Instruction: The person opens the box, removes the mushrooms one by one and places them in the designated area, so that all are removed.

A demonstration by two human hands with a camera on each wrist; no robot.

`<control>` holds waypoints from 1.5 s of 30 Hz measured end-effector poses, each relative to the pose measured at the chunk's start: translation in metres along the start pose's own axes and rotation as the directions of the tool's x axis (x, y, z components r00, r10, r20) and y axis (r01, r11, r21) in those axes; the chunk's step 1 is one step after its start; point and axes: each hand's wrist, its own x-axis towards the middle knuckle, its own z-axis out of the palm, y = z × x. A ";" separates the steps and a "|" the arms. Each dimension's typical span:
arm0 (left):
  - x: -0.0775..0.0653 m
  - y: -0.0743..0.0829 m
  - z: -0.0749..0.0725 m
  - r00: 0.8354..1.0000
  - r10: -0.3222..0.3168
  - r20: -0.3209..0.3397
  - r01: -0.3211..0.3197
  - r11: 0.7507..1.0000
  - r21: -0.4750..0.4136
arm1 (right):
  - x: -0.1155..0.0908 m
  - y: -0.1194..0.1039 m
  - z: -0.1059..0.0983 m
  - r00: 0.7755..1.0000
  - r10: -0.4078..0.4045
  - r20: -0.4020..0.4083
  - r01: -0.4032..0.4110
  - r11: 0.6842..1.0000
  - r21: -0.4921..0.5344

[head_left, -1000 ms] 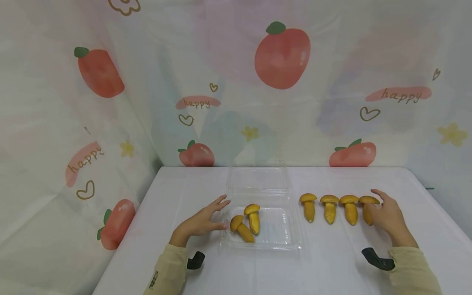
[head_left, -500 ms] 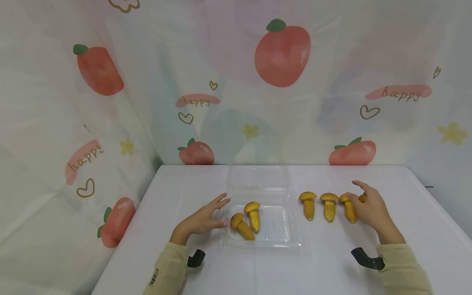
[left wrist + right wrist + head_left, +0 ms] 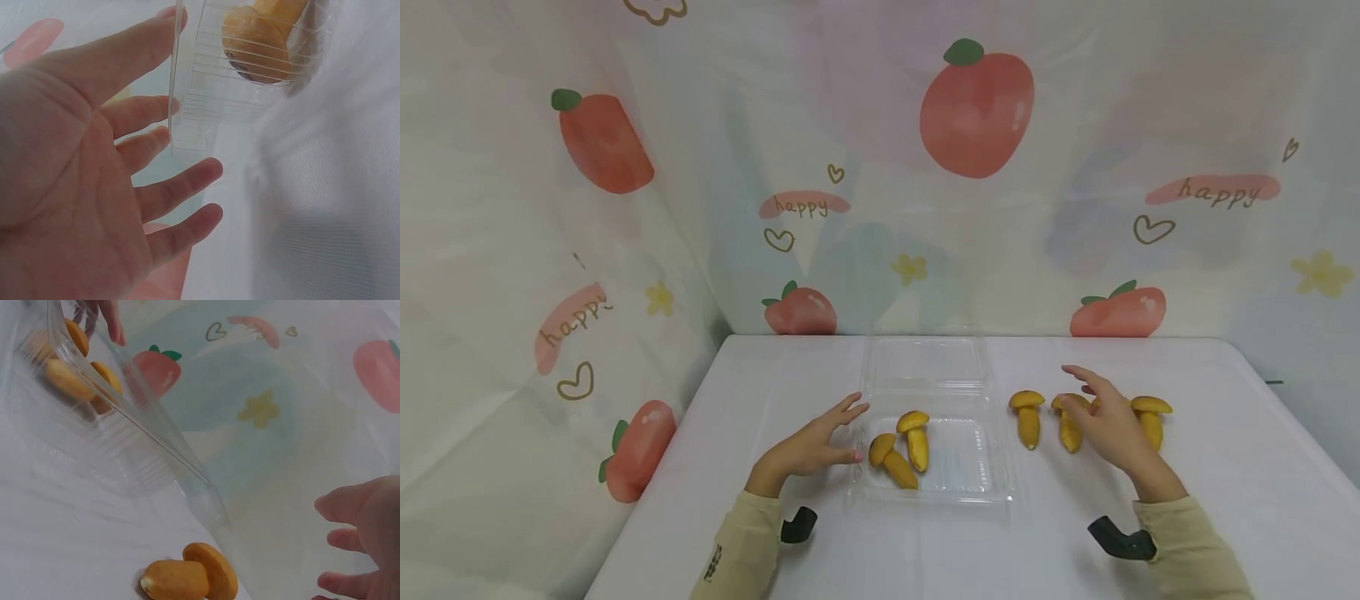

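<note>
My left hand [image 3: 812, 442] is at the left edge of a clear plastic clamshell box [image 3: 928, 499], its fingers spread. In the left wrist view the thumb [image 3: 125, 53] lies along the box's rim; whether it presses there I cannot tell. Two yellow-brown mushrooms [image 3: 917, 442] lie in the left half of the box. Over the row of mushrooms to the right hovers my right hand [image 3: 1112, 429], fingers extended and holding nothing. It partly covers the second mushroom [image 3: 1071, 433] and mostly hides the third. The leftmost mushroom [image 3: 1028, 423] and rightmost mushroom [image 3: 1152, 417] flank it.
The box's lid [image 3: 925, 364] is folded back toward the wall, lying on the white table [image 3: 1045, 550]. A fruit-printed backdrop [image 3: 1045, 250] stands along the rear and left side. Black curved pieces [image 3: 1122, 540] stick out by each wrist.
My right hand has moved left along the row, from the rightmost mushroom to the second one, uncovering the rightmost. The mushrooms have stayed in place. My left hand has not moved.
</note>
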 end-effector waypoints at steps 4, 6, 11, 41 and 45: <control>0.001 0.000 -0.001 1.000 -0.001 0.001 0.001 1.000 -0.002 | -0.001 -0.010 0.008 1.000 0.004 0.017 -0.004 1.000 0.008; 0.001 0.001 -0.001 1.000 -0.001 0.002 0.001 1.000 -0.001 | -0.001 -0.016 0.013 1.000 0.011 0.029 -0.012 1.000 0.004; 0.002 0.001 -0.002 1.000 0.010 0.001 -0.010 1.000 0.002 | -0.002 -0.028 0.028 0.998 -0.044 0.049 0.043 0.999 0.007; 0.001 -0.001 0.000 1.000 -0.004 -0.002 0.004 1.000 0.011 | -0.021 -0.058 0.098 0.952 -0.304 0.049 0.305 0.952 -0.031; 0.001 -0.001 -0.001 1.000 -0.007 -0.005 0.007 1.000 0.006 | -0.023 -0.061 0.103 0.947 -0.313 0.065 0.316 0.948 -0.028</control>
